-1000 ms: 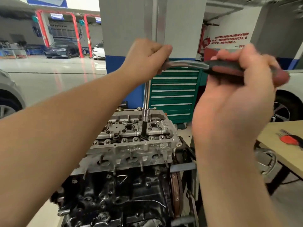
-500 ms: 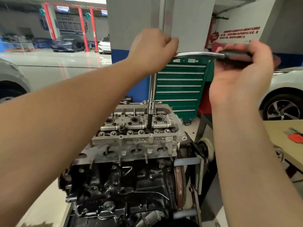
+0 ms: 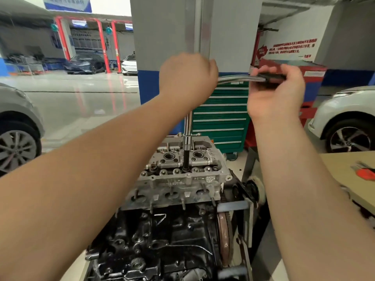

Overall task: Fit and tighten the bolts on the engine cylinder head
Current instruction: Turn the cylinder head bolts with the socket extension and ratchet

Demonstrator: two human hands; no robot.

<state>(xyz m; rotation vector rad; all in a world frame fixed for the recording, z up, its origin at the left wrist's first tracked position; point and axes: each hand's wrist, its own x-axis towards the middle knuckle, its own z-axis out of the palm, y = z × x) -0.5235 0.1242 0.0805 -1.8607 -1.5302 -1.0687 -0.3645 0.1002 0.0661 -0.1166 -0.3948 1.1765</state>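
Chrome wrench bar [image 3: 235,78] runs level from the left hand [image 3: 187,78], whose grip is fisted over the wrench head, to the right hand [image 3: 276,92], its grip curled round the dark handle. Straight below the left grip, the extension rod [image 3: 187,126] drops into the cylinder head [image 3: 182,175]. Since half a second ago, the right grip has swung the handle slightly nearer the body.
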